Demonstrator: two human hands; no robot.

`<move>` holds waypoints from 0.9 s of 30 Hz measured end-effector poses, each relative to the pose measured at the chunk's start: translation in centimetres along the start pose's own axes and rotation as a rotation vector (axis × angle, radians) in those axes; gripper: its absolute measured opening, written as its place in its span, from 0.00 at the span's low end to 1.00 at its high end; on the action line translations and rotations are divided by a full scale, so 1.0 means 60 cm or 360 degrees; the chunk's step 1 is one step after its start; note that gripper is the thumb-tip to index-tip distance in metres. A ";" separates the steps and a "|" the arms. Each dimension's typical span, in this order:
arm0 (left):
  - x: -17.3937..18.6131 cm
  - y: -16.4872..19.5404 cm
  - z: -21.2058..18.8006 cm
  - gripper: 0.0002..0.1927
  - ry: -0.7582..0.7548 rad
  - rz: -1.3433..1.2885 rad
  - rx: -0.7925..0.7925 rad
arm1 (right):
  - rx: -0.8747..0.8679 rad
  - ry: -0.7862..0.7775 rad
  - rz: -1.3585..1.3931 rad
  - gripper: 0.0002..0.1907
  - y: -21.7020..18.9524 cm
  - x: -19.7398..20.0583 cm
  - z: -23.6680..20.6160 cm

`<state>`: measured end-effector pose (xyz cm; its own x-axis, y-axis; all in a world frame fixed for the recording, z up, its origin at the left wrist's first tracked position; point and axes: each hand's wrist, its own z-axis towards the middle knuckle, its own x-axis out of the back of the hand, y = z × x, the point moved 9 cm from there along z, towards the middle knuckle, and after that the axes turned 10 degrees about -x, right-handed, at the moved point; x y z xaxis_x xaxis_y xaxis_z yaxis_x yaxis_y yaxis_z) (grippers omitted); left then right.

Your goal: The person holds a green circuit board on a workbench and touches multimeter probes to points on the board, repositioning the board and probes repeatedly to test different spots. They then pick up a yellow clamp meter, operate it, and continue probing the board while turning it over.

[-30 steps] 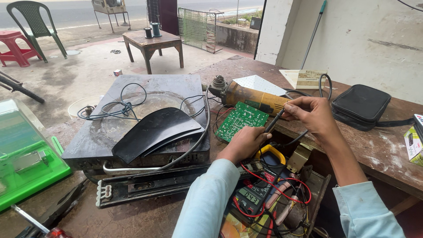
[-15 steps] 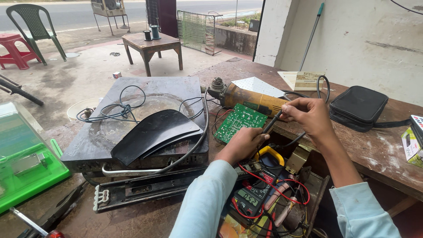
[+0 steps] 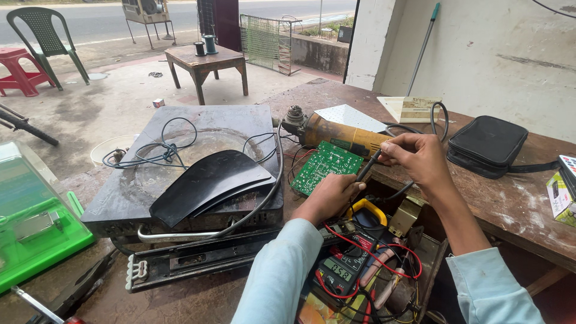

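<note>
A green circuit board (image 3: 327,166) is lying tilted on the wooden surface (image 3: 516,207), against the front of an orange angle grinder (image 3: 339,135) and just beside a dark flat appliance (image 3: 198,162) with its cables loose on top. The board's lower edge is steadied by the left hand (image 3: 330,195), whose fingers are curled against it. A thin black probe (image 3: 367,167) is pinched in the closed right hand (image 3: 417,157), its tip brought down at the board's right edge. Below the hands, a multimeter (image 3: 345,270) with a yellow rim is lying among red and black leads, its small grey screen lit with digits, so the probing appears to be under way; whether the tip is touching a contact cannot be told. The board is already out of any housing; nothing is shown of refitting, and the appliance is left open-looking with a curved black panel (image 3: 210,186) resting on it. As for packages and labels: a small carton (image 3: 561,192) in white, green and yellow is standing at the far right edge of the surface, print too small to tell. A flat cream box (image 3: 411,109) with a tan band is lying behind the grinder near the wall, beside a white sheet (image 3: 351,117). A black zipped pouch (image 3: 486,144) is set to the right, unmarked. A translucent green case (image 3: 33,222) is seen at the left edge.
</note>
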<state>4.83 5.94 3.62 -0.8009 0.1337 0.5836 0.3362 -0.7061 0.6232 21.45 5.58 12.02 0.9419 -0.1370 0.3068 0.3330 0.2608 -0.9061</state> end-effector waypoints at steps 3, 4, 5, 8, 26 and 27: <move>0.000 0.001 0.002 0.20 0.0005 0.0009 -0.0024 | 0.0028 0.0059 -0.0102 0.09 -0.002 0.003 -0.002; -0.001 0.000 0.002 0.20 0.0001 0.0012 -0.0020 | 0.0031 0.0056 -0.0092 0.09 -0.001 0.002 -0.002; -0.001 0.000 0.002 0.21 -0.0002 0.0015 -0.0016 | 0.0033 0.0053 -0.0082 0.09 -0.001 0.001 -0.002; -0.002 -0.004 0.001 0.21 -0.0013 -0.0012 0.0027 | 0.0008 0.0053 -0.0116 0.09 0.004 -0.001 0.001; 0.003 0.002 -0.002 0.21 -0.0014 -0.0032 0.0059 | -0.0028 -0.0134 -0.0059 0.11 -0.003 -0.015 -0.002; 0.005 0.002 -0.002 0.21 0.0005 -0.0032 0.0047 | -0.0025 -0.0148 -0.0052 0.11 -0.004 -0.016 -0.003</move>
<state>4.59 5.80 3.81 -0.8091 0.1456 0.5693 0.3346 -0.6824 0.6500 20.44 5.49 11.91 0.9308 -0.0557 0.3612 0.3635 0.2427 -0.8994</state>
